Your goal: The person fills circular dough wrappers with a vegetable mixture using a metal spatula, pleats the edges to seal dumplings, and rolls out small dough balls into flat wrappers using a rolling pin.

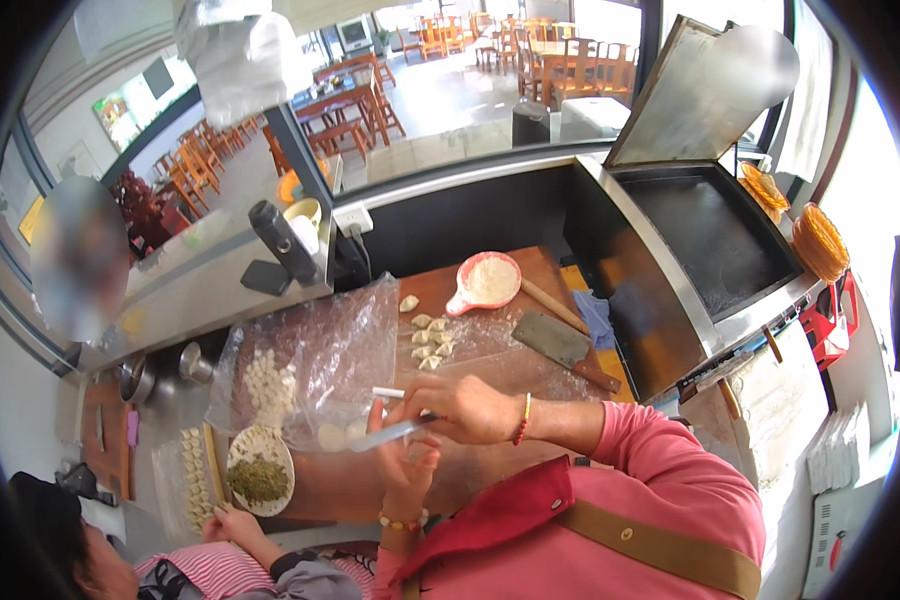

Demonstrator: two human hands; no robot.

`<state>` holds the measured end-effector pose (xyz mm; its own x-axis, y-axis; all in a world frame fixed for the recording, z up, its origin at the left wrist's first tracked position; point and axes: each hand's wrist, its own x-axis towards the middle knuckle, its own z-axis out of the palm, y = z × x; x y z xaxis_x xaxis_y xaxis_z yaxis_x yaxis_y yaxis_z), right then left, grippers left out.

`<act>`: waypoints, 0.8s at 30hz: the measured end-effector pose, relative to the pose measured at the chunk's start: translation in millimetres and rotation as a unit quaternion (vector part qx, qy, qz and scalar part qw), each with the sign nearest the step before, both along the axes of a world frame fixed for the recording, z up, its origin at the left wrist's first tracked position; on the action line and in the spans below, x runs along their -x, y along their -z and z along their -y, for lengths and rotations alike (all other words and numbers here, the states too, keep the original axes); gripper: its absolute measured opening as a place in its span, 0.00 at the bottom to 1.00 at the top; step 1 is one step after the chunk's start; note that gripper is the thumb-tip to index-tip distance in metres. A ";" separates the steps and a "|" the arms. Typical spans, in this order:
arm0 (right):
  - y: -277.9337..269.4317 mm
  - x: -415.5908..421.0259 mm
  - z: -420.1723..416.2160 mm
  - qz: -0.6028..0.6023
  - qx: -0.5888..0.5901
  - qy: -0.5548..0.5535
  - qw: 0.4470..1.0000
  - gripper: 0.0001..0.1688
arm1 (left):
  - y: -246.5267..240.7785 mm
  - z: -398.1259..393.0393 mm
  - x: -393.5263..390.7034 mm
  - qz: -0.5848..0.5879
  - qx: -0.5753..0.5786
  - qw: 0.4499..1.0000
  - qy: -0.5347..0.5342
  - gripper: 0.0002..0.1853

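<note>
My right hand (457, 409), with a beaded bracelet at its wrist, is shut on a flat-bladed metal tool (390, 435), blurred, perhaps a filling spatula or knife. A short white rod (388, 392) shows beside its fingers; I cannot tell what it belongs to. Below and left, my left hand (406, 469) is raised with its fingers partly spread behind the blade, which hides its palm. Pale round dough wrappers (332, 436) lie just left of the hands. Beyond them, folded dumplings (431, 341) sit on the floured wooden board (465, 375), with a cleaver (551, 337) to their right.
A flour bowl (489, 279) and rolling pin (555, 306) are at the back. Plastic film (330, 345) with dough pieces (270, 382) covers the left. A filling bowl (259, 476) stands near a co-worker's hand (232, 525). The griddle (709, 232) at right has its lid raised.
</note>
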<state>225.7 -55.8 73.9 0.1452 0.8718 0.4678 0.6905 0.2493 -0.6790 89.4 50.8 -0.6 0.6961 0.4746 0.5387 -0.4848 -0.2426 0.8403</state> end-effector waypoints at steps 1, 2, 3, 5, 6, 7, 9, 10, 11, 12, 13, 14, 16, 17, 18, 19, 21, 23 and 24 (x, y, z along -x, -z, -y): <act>19.1 -3.3 -4.7 0.027 -0.028 0.046 0.998 0.15 | 2.3 4.2 3.2 -0.006 0.043 0.999 -0.003 0.46; 33.5 -11.7 -9.6 0.055 -0.025 0.097 0.993 0.14 | 28.4 -4.1 1.7 -0.032 0.118 0.992 -0.024 0.42; 48.3 -20.9 -11.4 0.060 -0.016 0.126 0.990 0.13 | 59.2 -12.3 9.0 -0.078 0.095 0.991 -0.052 0.35; 71.3 -40.5 -9.4 0.065 -0.009 0.165 0.984 0.12 | 104.8 -10.5 17.6 -0.205 0.110 0.960 -0.156 0.24; 81.5 -51.3 -8.8 0.047 0.004 0.188 0.981 0.12 | 135.0 -8.5 27.7 -0.288 0.062 0.931 -0.215 0.23; 104.6 -69.4 -9.7 0.089 -0.053 0.203 0.974 0.08 | 163.6 -0.8 46.4 -0.313 -0.030 0.917 -0.247 0.23; 124.4 -85.7 -11.1 0.041 0.002 0.246 0.968 0.07 | 205.8 -0.3 57.4 -0.322 -0.228 0.866 -0.308 0.23; 139.9 -96.0 -13.5 0.037 0.032 0.262 0.964 0.06 | 212.8 0.9 62.7 -0.357 -0.215 0.865 -0.280 0.25; 154.8 -105.6 -18.3 0.033 0.064 0.278 0.958 0.06 | 220.5 3.0 65.7 -0.369 -0.248 0.850 -0.281 0.25; 168.8 -112.5 -25.4 0.037 0.076 0.283 0.955 0.05 | 222.8 4.4 66.6 -0.382 -0.283 0.835 -0.278 0.25; 180.8 -119.6 -32.7 0.044 0.088 0.286 0.953 0.05 | 224.1 5.7 65.6 -0.392 -0.315 0.819 -0.275 0.25; 192.0 -125.3 -38.2 0.051 0.101 0.291 0.950 0.04 | 225.3 6.6 65.1 -0.397 -0.318 0.815 -0.277 0.25; 211.3 -131.4 -53.4 0.063 0.115 0.283 0.950 0.05 | 223.6 5.2 63.5 -0.404 -0.329 0.804 -0.285 0.25; 220.8 -133.4 -58.2 0.069 0.123 0.280 0.950 0.05 | 225.2 5.6 61.8 -0.405 -0.331 0.803 -0.285 0.25; 225.6 -130.2 -65.1 0.063 0.137 0.278 0.949 0.06 | 225.8 4.5 62.3 -0.408 -0.335 0.799 -0.288 0.25; 230.0 -129.1 -68.9 0.074 0.141 0.273 0.949 0.06 | 226.5 3.9 62.7 -0.410 -0.339 0.796 -0.289 0.25; 237.6 -126.8 -74.1 0.096 0.148 0.267 0.947 0.06 | 227.2 3.4 62.7 -0.408 -0.343 0.795 -0.290 0.24; 244.0 -123.7 -73.0 0.103 0.160 0.275 0.942 0.05 | 226.6 2.7 63.6 -0.406 -0.349 0.794 -0.289 0.24; 244.9 -123.4 -71.9 0.108 0.166 0.278 0.940 0.05 | 225.2 2.7 63.5 -0.405 -0.351 0.793 -0.291 0.24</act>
<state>349.1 16.1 -171.1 0.5552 0.7917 0.2549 0.7817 -0.3921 -0.4850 25.9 48.0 -225.8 0.7224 0.6225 0.3009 0.5092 -0.7734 0.3777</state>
